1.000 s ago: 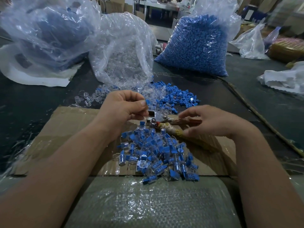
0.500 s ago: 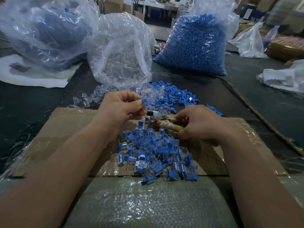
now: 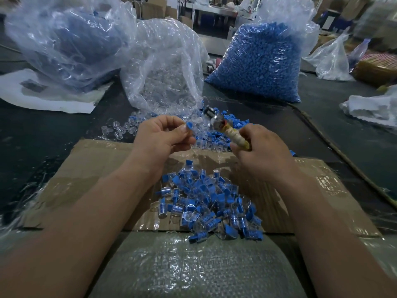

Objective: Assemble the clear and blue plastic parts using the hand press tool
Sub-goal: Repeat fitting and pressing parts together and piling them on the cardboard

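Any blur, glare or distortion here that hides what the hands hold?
Head view: wide-angle bending at the edges; the hand press tool in the right hand is motion-blurred; glare streaks the clear bag and taped cardboard; the blue part in the left hand is sharper.

So both hands are coming up off the pile of finished parts (image 3: 206, 201) now. The right hand (image 3: 262, 151) is closing into a fist round the hand press tool (image 3: 224, 125) and tipping its metal head up, farther beyond the pile. The left hand (image 3: 163, 136) is rising too, pinching a blue part (image 3: 189, 126) that's pulling clear of the tool's head.
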The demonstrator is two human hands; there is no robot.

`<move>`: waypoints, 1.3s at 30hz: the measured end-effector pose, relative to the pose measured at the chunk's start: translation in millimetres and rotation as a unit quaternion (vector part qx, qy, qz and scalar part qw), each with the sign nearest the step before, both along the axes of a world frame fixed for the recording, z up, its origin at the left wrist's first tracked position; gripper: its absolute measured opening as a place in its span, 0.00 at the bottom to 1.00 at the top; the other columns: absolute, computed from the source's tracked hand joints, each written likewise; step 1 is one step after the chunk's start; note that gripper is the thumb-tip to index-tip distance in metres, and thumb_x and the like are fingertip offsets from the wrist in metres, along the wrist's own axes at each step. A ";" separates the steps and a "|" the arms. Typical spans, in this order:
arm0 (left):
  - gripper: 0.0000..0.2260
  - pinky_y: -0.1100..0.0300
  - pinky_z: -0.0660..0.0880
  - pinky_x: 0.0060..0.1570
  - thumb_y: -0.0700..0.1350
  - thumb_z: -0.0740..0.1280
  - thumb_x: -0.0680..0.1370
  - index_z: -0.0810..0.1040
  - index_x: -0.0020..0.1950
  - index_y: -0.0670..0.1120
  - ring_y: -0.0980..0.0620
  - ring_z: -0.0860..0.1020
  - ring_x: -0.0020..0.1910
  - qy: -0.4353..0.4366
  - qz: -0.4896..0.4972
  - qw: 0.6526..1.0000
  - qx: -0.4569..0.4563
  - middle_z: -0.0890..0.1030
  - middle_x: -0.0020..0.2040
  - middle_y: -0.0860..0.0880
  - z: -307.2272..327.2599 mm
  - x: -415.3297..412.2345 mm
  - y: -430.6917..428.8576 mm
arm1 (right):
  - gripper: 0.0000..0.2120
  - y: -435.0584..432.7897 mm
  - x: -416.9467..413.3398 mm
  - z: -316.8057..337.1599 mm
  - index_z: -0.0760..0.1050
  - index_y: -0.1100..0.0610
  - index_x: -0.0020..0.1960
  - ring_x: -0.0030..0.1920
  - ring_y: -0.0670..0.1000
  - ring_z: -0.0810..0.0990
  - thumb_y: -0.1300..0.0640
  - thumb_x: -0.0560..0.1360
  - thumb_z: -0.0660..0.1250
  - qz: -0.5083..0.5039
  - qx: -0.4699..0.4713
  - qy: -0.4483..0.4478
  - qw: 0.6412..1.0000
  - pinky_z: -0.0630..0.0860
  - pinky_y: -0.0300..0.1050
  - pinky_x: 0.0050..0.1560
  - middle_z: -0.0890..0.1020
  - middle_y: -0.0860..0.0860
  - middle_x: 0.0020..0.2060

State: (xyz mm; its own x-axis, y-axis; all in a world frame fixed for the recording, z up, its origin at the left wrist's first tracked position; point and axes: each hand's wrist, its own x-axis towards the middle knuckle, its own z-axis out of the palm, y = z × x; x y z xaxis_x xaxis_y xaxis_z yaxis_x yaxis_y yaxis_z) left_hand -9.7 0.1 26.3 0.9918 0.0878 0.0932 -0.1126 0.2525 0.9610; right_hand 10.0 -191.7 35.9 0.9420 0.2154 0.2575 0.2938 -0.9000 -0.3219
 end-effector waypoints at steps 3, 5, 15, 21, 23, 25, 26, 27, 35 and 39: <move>0.07 0.65 0.78 0.34 0.32 0.63 0.75 0.74 0.40 0.42 0.56 0.80 0.31 -0.013 0.008 1.000 -0.004 0.81 0.29 0.51 -1.2 0.1 -0.9 | 0.09 7.4 -6.8 -0.1 0.62 0.45 0.42 0.34 0.41 0.66 0.50 0.75 0.63 0.025 0.055 0.002 0.998 0.58 0.40 0.31 0.68 0.42 0.34; 0.06 0.65 0.78 0.35 0.32 0.63 0.74 0.74 0.40 0.42 0.55 0.80 0.32 -0.027 0.012 1.000 0.000 0.81 0.31 0.50 -1.5 -0.7 -1.3 | 0.08 10.6 -9.5 -1.0 0.63 0.47 0.45 0.35 0.41 0.68 0.50 0.75 0.64 0.041 0.065 0.012 0.997 0.59 0.39 0.31 0.69 0.42 0.36; 0.06 0.65 0.77 0.35 0.33 0.64 0.74 0.75 0.40 0.43 0.55 0.80 0.34 -0.055 0.015 0.998 0.014 0.81 0.34 0.49 -1.8 -2.4 -3.4 | 0.07 15.1 -11.0 -4.6 0.65 0.49 0.47 0.37 0.41 0.67 0.48 0.74 0.62 0.078 0.054 0.036 0.995 0.60 0.39 0.33 0.68 0.42 0.38; 0.06 0.65 0.76 0.34 0.33 0.64 0.74 0.75 0.40 0.43 0.55 0.80 0.33 -0.055 0.018 0.998 0.008 0.81 0.32 0.51 -3.8 -0.2 -2.2 | 0.07 15.2 -10.1 -5.0 0.65 0.49 0.45 0.36 0.41 0.66 0.49 0.75 0.62 0.086 0.040 0.036 0.995 0.60 0.38 0.33 0.68 0.42 0.37; 0.06 0.66 0.76 0.34 0.33 0.64 0.74 0.75 0.40 0.43 0.55 0.80 0.33 -0.057 0.019 0.998 0.014 0.81 0.32 0.51 -4.1 -0.2 -2.8 | 0.07 15.1 -9.2 -5.5 0.65 0.49 0.45 0.37 0.41 0.66 0.49 0.75 0.62 0.085 0.031 0.037 0.995 0.60 0.38 0.34 0.68 0.42 0.37; 0.06 0.66 0.76 0.34 0.33 0.64 0.74 0.75 0.40 0.43 0.55 0.80 0.33 -0.056 0.021 0.998 0.017 0.81 0.32 0.50 -3.8 -0.6 -3.0 | 0.07 15.5 -8.8 -6.1 0.65 0.49 0.46 0.37 0.41 0.66 0.49 0.75 0.62 0.086 0.026 0.037 0.995 0.60 0.37 0.34 0.67 0.42 0.37; 0.06 0.66 0.76 0.34 0.33 0.64 0.74 0.75 0.40 0.42 0.55 0.80 0.33 -0.054 0.022 0.998 0.015 0.81 0.33 0.50 -3.5 -0.8 -2.8 | 0.07 15.6 -8.8 -6.1 0.65 0.49 0.46 0.37 0.41 0.66 0.49 0.75 0.62 0.086 0.026 0.036 0.995 0.60 0.37 0.34 0.67 0.42 0.37; 0.06 0.66 0.76 0.34 0.33 0.64 0.74 0.75 0.40 0.42 0.56 0.80 0.33 -0.052 0.022 0.998 0.014 0.81 0.33 0.49 -3.2 -0.9 -2.6 | 0.07 15.6 -8.8 -6.1 0.65 0.49 0.46 0.37 0.41 0.66 0.49 0.75 0.62 0.088 0.027 0.036 0.995 0.60 0.37 0.35 0.67 0.42 0.38; 0.06 0.65 0.77 0.35 0.32 0.64 0.74 0.75 0.40 0.42 0.56 0.80 0.33 -0.040 0.027 0.999 0.018 0.80 0.36 0.47 -0.3 -2.1 -2.6 | 0.07 15.3 -9.1 -4.6 0.65 0.49 0.47 0.37 0.40 0.65 0.50 0.75 0.62 0.093 0.031 0.040 0.994 0.59 0.36 0.34 0.67 0.41 0.38; 0.07 0.64 0.78 0.36 0.32 0.64 0.74 0.74 0.40 0.43 0.55 0.80 0.33 -0.035 0.029 0.999 0.027 0.80 0.36 0.46 -0.4 -2.1 -3.0 | 0.06 15.1 -9.0 -4.0 0.65 0.49 0.47 0.37 0.40 0.66 0.50 0.75 0.63 0.094 0.032 0.044 0.994 0.59 0.36 0.34 0.67 0.41 0.38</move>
State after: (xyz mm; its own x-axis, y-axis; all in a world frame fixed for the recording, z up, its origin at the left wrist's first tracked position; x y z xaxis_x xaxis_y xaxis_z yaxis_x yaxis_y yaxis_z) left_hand -11.8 -2.8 25.9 0.9760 0.1380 0.1687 -0.1935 0.1921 0.9621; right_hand 1.0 -176.6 31.9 0.9058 0.3766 0.1943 0.4238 -0.8087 -0.4080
